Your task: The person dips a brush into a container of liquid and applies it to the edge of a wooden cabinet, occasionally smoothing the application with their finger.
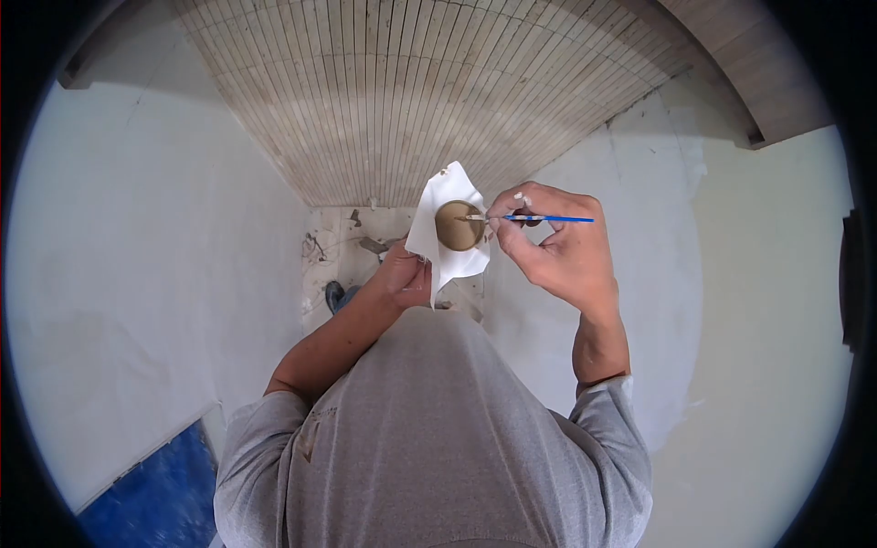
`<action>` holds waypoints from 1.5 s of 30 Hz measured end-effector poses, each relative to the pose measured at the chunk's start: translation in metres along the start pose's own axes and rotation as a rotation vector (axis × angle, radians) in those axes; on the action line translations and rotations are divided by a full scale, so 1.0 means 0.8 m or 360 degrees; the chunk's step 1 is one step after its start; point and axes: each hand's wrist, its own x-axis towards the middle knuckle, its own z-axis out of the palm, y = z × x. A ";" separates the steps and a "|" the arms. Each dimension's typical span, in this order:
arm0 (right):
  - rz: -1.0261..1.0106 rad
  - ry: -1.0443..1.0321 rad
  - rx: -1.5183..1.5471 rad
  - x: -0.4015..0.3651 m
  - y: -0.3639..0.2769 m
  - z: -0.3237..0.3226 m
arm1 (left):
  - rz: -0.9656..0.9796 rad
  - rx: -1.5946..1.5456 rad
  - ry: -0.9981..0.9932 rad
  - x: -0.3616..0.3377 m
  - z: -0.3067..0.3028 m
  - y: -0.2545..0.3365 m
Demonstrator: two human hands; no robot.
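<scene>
My left hand (pixel 406 274) is closed under a white sheet of paper or cloth (pixel 426 228), which spreads out around a small round cup (pixel 451 236) of brown paint. Most of the fingers there are hidden beneath the sheet. Between thumb and fingers, my right hand (pixel 562 251) pinches a thin paintbrush (pixel 568 219) with a blue handle. Its bristle end reaches over the cup's rim and overlaps the brown paint. White smears mark the fingers of this hand.
Ahead stands a wall of narrow beige slats (pixel 365 110). Pale plastered walls (pixel 137 228) rise on both sides. Debris lies on the floor (pixel 320 247) below, near a dark shoe (pixel 334 295). A blue surface (pixel 160 493) shows at lower left, and wooden trim (pixel 758 73) at upper right.
</scene>
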 end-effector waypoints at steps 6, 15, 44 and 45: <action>-0.0082 0.0179 0.0082 -0.007 0.012 0.005 | 0.0139 0.0068 0.0375 0.001 0.001 0.006; -0.0386 0.0527 -0.0047 -0.003 -0.015 0.074 | 0.0190 0.0104 0.0325 -0.020 0.016 0.083; -0.0568 0.1296 0.1496 0.066 -0.042 0.054 | 0.0278 0.0120 0.0110 -0.075 0.094 0.141; -0.0628 0.1317 0.1469 0.074 -0.046 0.051 | 0.0294 0.0149 0.0131 -0.076 0.096 0.141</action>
